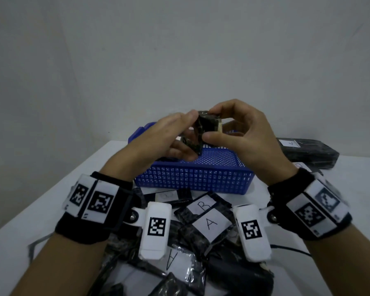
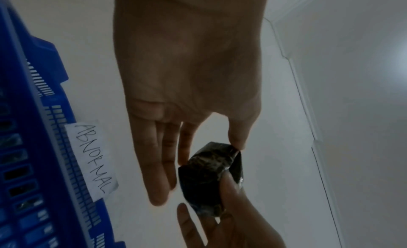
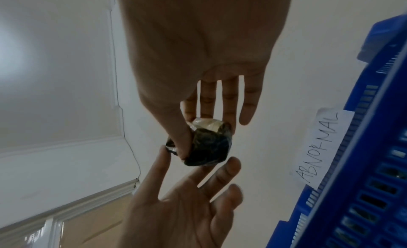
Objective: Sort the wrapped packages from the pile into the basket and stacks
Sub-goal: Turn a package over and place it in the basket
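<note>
A small package (image 1: pixel 207 122) in black wrap, with a pale patch of tape at one end, hangs in the air above the blue basket (image 1: pixel 201 184). My right hand (image 1: pixel 210 133) pinches it between thumb and fingers. My left hand (image 1: pixel 188 135) touches it with the thumb on top and nearly straight fingers beneath. In the left wrist view the left hand (image 2: pixel 209 152) meets the package (image 2: pixel 207 182) at a corner. The right wrist view shows the right hand (image 3: pixel 206 138) with its thumb pressed on the package (image 3: pixel 209 147).
The basket's far wall (image 2: pixel 33 112) carries a paper label reading ABNORMAL (image 2: pixel 92 157). A pile of black packages labelled A (image 1: pixel 209 223) and B (image 1: pixel 203 205) lies at the near table edge. Long black packages (image 1: pixel 308 150) are stacked at the back right. A wall stands behind the table.
</note>
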`<state>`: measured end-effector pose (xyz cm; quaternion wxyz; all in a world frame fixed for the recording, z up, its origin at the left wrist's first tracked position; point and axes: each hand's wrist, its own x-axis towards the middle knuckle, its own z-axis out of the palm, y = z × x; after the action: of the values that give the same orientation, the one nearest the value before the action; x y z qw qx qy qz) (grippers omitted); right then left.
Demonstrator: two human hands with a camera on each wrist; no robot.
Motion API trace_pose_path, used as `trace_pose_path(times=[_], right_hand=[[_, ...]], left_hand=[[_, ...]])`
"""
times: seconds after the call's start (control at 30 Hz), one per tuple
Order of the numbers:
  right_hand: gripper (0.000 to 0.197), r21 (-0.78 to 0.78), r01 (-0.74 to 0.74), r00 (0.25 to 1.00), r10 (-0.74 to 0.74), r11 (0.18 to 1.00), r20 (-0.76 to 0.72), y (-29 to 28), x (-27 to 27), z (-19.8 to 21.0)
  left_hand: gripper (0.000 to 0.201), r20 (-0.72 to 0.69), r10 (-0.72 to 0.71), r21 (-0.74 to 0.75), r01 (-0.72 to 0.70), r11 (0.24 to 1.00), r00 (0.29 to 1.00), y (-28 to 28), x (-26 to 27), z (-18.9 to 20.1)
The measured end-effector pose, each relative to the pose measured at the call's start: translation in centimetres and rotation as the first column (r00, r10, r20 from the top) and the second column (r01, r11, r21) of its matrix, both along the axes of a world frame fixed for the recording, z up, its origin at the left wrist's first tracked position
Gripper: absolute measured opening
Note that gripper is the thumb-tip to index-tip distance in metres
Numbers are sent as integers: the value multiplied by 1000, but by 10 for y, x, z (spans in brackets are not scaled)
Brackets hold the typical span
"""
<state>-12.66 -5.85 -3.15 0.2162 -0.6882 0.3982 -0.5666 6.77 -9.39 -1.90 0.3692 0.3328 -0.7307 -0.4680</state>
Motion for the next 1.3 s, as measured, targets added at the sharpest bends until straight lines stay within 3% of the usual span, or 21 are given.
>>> trace_pose_path(times=[0.13, 0.23, 0.4, 0.6, 0.67, 0.77, 0.97, 1.07, 1.17, 1.3], right_hand=[[50, 4, -14, 995, 15, 1000, -100, 1, -4, 2], [58, 68, -27, 997, 32, 997, -72, 3, -7, 6], [29, 152, -26, 999, 21, 988, 37, -2, -6, 5], [23, -80, 150, 987, -154, 986, -49, -2, 2, -1], [26, -10, 85, 994, -85, 996, -72, -2, 0, 0], [24, 155, -100, 993, 90, 983, 71, 2, -4, 6], [14, 282, -125, 982, 78, 951, 171, 1, -3, 6], [11, 155, -30, 986, 5, 987, 164, 0, -2, 3], [17, 4, 72, 993, -72, 997, 89, -3, -5, 2], [42, -42, -69, 997, 68, 997, -30, -1, -9, 2]], left_hand=[[49, -88, -65, 61, 70, 996, 994, -2, 2, -1], [39, -110, -71, -15, 70, 997, 991, -1, 3, 1], [50, -11, -55, -198, 51, 979, 998, 4, 1, 0], [43, -5, -25, -255, 23, 967, 1000, 5, -9, -5], [44, -32, 26, -272, -34, 962, 999, 1, -9, -6], [44, -66, 63, -332, -81, 940, 996, -3, -5, -6], [44, -58, -12, -410, -12, 912, 998, 1, -9, -8], [45, -30, -54, -384, 38, 922, 998, 0, -8, -9], [34, -79, -49, -252, 28, 967, 996, -2, -8, -10], [43, -141, -12, -91, -1, 996, 990, 1, -13, -7]])
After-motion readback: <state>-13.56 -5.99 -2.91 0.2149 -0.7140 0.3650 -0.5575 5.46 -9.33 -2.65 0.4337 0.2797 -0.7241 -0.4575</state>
